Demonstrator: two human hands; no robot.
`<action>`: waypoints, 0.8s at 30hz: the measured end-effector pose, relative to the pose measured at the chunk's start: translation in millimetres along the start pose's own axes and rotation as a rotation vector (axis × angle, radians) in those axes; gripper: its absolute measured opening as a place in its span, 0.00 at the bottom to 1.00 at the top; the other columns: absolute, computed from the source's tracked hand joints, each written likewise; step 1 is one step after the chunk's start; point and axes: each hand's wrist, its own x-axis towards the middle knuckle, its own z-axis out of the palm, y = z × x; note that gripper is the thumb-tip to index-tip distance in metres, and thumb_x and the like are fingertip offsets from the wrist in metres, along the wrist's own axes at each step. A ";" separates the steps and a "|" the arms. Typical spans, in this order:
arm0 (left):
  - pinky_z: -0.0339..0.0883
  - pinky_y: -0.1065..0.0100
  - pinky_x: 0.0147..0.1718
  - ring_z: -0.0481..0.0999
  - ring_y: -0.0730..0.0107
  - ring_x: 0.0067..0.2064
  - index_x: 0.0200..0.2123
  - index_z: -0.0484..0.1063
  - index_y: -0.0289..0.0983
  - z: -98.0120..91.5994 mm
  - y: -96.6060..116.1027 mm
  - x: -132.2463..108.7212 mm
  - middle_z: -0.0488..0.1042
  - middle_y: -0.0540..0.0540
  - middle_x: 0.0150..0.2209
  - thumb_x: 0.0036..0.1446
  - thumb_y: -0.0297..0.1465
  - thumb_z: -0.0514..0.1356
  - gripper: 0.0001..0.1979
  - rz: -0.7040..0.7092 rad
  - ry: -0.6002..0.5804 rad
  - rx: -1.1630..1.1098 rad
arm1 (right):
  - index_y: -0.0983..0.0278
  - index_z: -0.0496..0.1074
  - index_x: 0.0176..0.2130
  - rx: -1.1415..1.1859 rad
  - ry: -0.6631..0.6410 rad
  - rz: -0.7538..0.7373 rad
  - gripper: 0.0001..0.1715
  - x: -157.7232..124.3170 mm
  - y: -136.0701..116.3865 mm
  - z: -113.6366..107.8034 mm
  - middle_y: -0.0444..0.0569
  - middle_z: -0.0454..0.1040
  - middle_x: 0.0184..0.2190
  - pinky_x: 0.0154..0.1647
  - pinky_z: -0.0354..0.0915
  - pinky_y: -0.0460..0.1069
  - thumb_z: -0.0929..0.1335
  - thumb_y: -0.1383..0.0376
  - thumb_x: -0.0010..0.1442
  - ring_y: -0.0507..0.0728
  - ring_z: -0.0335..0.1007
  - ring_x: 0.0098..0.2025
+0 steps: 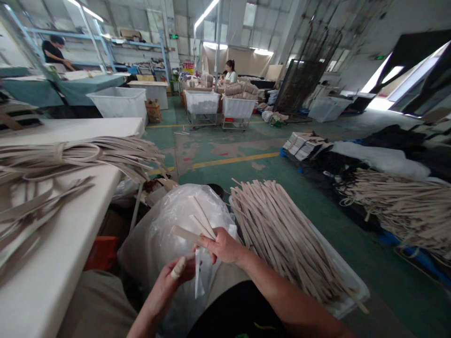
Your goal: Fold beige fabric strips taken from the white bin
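Light: moderate indoors, cool cast. Sources: ceiling tubes [206, 14], blown to white; pale windows [250, 15]; daylight through the doorway [392, 73] at far right, overexposed. Small glare highlights on the plastic bag [169, 206]. Deep shadow beneath the table [134, 123]; black shirt [239, 310] nearly without detail. Shadows otherwise soft. Wide-angle distortion: posts and walls lean toward the edges. Strips [77, 152] on the table smeared at lower left; left hand [169, 279] and right hand [225, 246] slightly soft. Background workers lack fine detail.
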 end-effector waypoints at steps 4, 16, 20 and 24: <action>0.65 0.65 0.34 0.73 0.60 0.30 0.26 0.81 0.36 14.2 2.9 0.7 0.78 0.43 0.25 0.37 0.48 0.72 0.21 0.067 0.034 0.113 | 0.67 0.78 0.39 -0.050 0.007 0.040 0.23 4.6 12.4 16.1 0.46 0.75 0.26 0.15 0.55 0.39 0.64 0.51 0.65 0.46 0.65 0.16; 0.65 0.68 0.37 0.72 0.66 0.32 0.32 0.81 0.36 3.1 -8.7 -1.6 0.77 0.44 0.28 0.42 0.47 0.71 0.21 -0.029 0.023 -0.124 | 0.66 0.78 0.40 -0.032 -0.046 -0.002 0.21 2.9 7.8 10.4 0.46 0.76 0.30 0.14 0.55 0.39 0.64 0.53 0.65 0.45 0.64 0.15; 0.57 0.74 0.28 0.63 0.75 0.26 0.22 0.77 0.35 3.5 -7.9 -0.5 0.71 0.50 0.22 0.43 0.44 0.71 0.17 -0.017 0.017 -0.089 | 0.66 0.78 0.39 -0.007 -0.049 0.001 0.23 2.0 8.7 10.0 0.45 0.74 0.26 0.14 0.55 0.40 0.65 0.51 0.64 0.46 0.64 0.15; 0.52 0.73 0.26 0.58 0.76 0.24 0.21 0.75 0.35 7.7 -3.6 -2.6 0.67 0.53 0.20 0.37 0.41 0.74 0.17 -0.030 -0.011 -0.039 | 0.69 0.78 0.37 -0.026 0.037 0.012 0.23 2.9 12.5 7.3 0.43 0.70 0.20 0.15 0.55 0.40 0.63 0.53 0.65 0.46 0.61 0.14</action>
